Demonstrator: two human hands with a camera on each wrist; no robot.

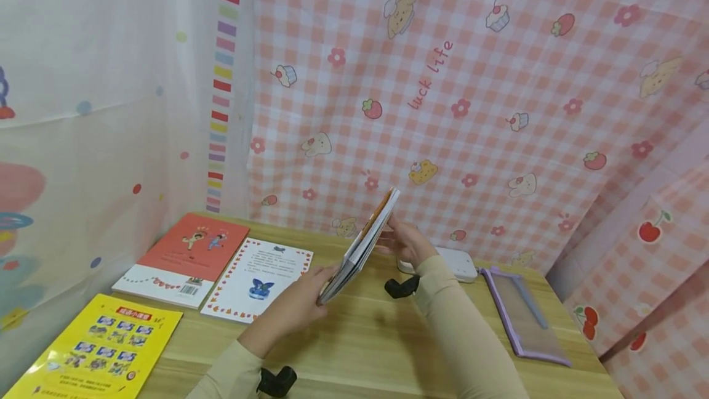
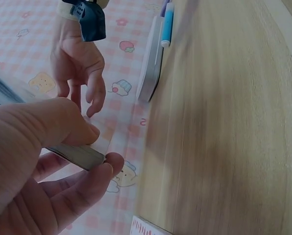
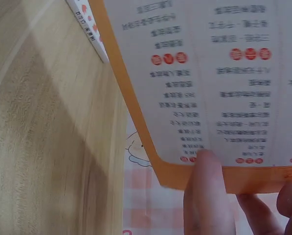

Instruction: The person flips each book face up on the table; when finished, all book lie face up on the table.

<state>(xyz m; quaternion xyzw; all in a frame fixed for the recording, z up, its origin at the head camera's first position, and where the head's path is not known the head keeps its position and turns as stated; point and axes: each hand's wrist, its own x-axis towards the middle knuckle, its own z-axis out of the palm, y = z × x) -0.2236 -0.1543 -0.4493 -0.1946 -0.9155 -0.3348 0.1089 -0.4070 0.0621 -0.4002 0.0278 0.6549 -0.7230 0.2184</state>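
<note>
A book (image 1: 362, 245) is held up tilted above the wooden table, its page edges facing the head camera. My left hand (image 1: 299, 297) grips its lower end, thumb on one face and fingers on the other, as the left wrist view shows at the book's corner (image 2: 84, 155). On the far side, my right hand (image 1: 410, 242) is beside the upper part, fingers loosely bent. The right wrist view shows an orange-bordered cover (image 3: 234, 103) with columns of print; one finger (image 3: 207, 196) of that hand overlaps its edge.
At left on the table (image 1: 376, 350) lie a red-and-white book (image 1: 191, 248), a white leaf-bordered book (image 1: 240, 288) and a yellow book (image 1: 105, 350). Behind the right forearm is a white case (image 1: 456, 263); a purple-edged zip pouch (image 1: 526, 319) lies at right. A checked curtain (image 1: 443, 79) hangs behind.
</note>
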